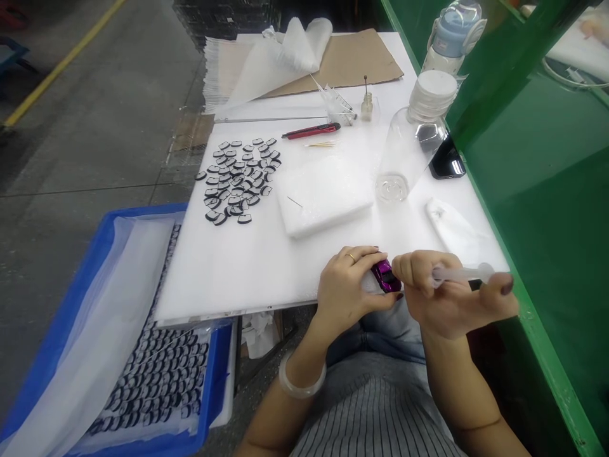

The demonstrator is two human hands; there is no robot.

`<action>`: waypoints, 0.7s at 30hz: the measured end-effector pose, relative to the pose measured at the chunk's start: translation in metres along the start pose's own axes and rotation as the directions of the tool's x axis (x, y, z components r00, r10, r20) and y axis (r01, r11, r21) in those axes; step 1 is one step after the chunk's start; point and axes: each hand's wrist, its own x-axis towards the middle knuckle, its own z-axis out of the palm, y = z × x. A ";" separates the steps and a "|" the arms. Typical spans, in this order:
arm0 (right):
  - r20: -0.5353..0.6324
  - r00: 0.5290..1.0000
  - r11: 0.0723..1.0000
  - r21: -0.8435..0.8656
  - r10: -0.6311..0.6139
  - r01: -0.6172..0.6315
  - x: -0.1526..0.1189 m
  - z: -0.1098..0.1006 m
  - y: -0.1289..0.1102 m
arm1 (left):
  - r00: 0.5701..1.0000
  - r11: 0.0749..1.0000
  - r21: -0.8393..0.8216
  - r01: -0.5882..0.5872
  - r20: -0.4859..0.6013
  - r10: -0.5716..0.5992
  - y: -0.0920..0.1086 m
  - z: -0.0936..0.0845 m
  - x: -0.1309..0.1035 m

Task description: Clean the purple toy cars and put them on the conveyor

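At the table's front edge, my left hand (349, 282) grips a small shiny purple toy car (386, 275) between thumb and fingers. Close beside it on the right, my right hand (442, 292) is wrapped round a translucent syringe (461, 273), its plunger end sticking out toward my thumb. The syringe's tip is hidden behind my fingers, so I cannot tell whether it touches the car. Beyond my hands lies a white foam pad (326, 197) with a thin needle-like piece on top. Many small black-edged curved pieces (240, 178) are scattered to the left.
A clear bottle (404, 146) stands at the right, near a phone (447, 157) and another bottle (450, 41). Farther back are a red utility knife (311, 131), a small glass vial (366, 106) and cardboard (361, 57). A blue tray (216, 387) holds similar pieces below left. A green partition (537, 165) borders the right.
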 end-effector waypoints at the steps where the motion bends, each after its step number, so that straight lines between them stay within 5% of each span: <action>1: 0.007 1.000 0.999 -0.017 0.027 -0.027 0.000 0.001 -0.004 | 1.000 1.000 -0.002 0.004 0.006 -0.004 0.000 0.000 0.000; 7: -0.048 0.988 0.989 -0.033 -0.149 0.147 0.037 0.017 -0.001 | 0.998 1.000 0.003 0.003 0.060 -0.003 -0.002 -0.003 -0.001; 10: 0.042 0.996 0.986 -0.140 -0.084 0.090 0.065 0.029 0.013 | 0.998 0.997 0.073 -0.024 0.065 0.020 -0.003 -0.004 -0.003; 12: 0.112 0.993 0.969 -0.238 -0.041 0.067 0.072 0.026 0.016 | 0.997 0.993 0.112 -0.041 0.075 0.032 -0.004 -0.004 -0.003; 14: 0.078 0.989 0.930 -0.339 -0.125 0.144 0.067 0.011 0.013 | 0.995 0.987 0.143 -0.068 0.082 0.056 -0.006 -0.003 -0.005; 16: -0.062 0.971 0.821 -0.547 -0.232 0.161 0.055 -0.017 0.010 | 0.995 0.974 0.202 -0.098 0.052 0.089 -0.009 -0.003 -0.008; 18: -0.239 0.930 0.591 -0.806 -0.280 -0.030 0.045 -0.050 0.010 | 0.992 0.961 0.250 -0.120 0.007 0.123 -0.011 -0.010 -0.016; 21: -0.349 0.890 0.283 -0.921 -0.293 -0.268 0.038 -0.089 0.016 | 0.992 0.974 0.196 -0.116 -0.024 0.123 -0.011 -0.038 -0.031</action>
